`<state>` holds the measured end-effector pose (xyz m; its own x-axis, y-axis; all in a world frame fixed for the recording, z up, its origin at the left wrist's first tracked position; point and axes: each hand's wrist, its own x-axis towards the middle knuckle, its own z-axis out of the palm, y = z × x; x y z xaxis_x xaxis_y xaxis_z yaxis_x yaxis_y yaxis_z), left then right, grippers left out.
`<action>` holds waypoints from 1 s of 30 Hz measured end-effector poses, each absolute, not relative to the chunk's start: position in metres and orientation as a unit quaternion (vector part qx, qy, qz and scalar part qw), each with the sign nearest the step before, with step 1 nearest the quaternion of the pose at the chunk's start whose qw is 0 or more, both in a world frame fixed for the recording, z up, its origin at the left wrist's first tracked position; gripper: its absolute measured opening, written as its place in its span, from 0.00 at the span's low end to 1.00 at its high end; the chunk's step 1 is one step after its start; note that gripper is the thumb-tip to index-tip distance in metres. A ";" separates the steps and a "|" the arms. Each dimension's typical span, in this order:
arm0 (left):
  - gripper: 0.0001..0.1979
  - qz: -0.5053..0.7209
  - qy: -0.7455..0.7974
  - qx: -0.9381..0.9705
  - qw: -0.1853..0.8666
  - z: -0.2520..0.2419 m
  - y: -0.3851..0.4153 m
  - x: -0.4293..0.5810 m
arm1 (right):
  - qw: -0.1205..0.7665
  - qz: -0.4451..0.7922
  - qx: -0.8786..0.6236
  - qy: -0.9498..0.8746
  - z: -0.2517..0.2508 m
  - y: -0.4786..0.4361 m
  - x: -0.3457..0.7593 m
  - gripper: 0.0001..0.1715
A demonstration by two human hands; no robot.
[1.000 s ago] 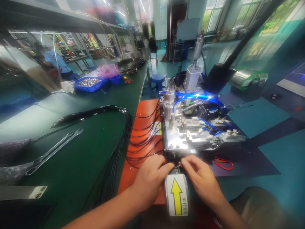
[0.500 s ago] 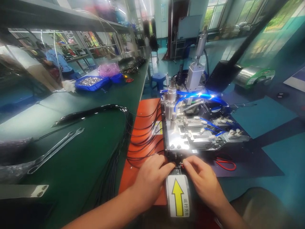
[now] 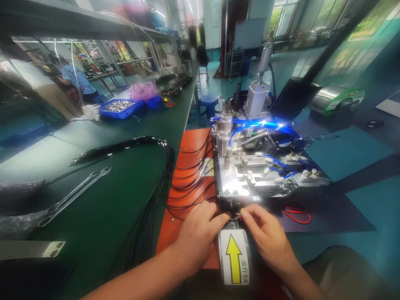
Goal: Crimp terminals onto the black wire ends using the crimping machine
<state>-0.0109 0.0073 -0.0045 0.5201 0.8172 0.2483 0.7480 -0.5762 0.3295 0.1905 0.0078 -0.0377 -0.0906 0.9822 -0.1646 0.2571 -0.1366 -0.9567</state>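
My left hand (image 3: 200, 235) is closed at the front edge of the machine (image 3: 262, 179), thumb and finger drawn together. Whatever it grips is hidden by the fingers. Opposite it, my right hand (image 3: 267, 231) pinches a small shiny metal piece (image 3: 238, 215) with a bit of red at its lower side. The fingertips of both hands almost meet over a dark track (image 3: 231, 225) in front of the machine. Just below lies a white label (image 3: 225, 271) with a yellow arrow. Thin black cables (image 3: 187, 196) run from the left across an orange board (image 3: 179, 166) to the machine's side.
On the green bench (image 3: 125, 229) lie two wrenches (image 3: 76, 193) and a bundle of black cables (image 3: 137, 141). A blue tray (image 3: 108, 113) of metal parts stands farther back, near another person's gloved hand (image 3: 90, 111). Red-handled scissors or pliers (image 3: 298, 216) and a wire spool (image 3: 337, 102) are at right.
Both hands hold nearly the same pose at the machine's front edge. The view has shifted very slightly.
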 end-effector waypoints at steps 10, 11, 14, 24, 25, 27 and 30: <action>0.15 0.194 0.442 0.873 0.068 -0.003 0.008 -0.010 | 0.356 0.487 -0.573 -0.554 -0.034 0.009 0.190 0.20; 0.15 0.195 0.440 0.874 0.064 -0.002 0.008 -0.010 | 0.355 0.483 -0.575 -0.556 -0.034 0.009 0.189 0.20; 0.15 0.202 0.434 0.877 0.054 -0.002 0.008 -0.010 | 0.352 0.474 -0.579 -0.563 -0.032 0.009 0.189 0.19; 0.14 0.208 0.431 0.876 0.056 -0.004 0.009 -0.010 | 0.359 0.480 -0.571 -0.561 -0.033 0.008 0.190 0.19; 0.14 0.209 0.430 0.876 0.056 -0.004 0.009 -0.009 | 0.359 0.481 -0.570 -0.561 -0.033 0.008 0.190 0.19; 0.14 0.211 0.429 0.877 0.055 -0.003 0.009 -0.009 | 0.361 0.485 -0.569 -0.557 -0.033 0.008 0.191 0.19; 0.14 0.214 0.428 0.876 0.056 -0.003 0.009 -0.010 | 0.364 0.491 -0.569 -0.551 -0.034 0.008 0.191 0.19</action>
<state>-0.0097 0.0087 -0.0029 0.5418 0.7746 0.3262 0.7267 -0.6268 0.2812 0.1906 0.0078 -0.0338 -0.0875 0.9837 -0.1569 0.2689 -0.1283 -0.9546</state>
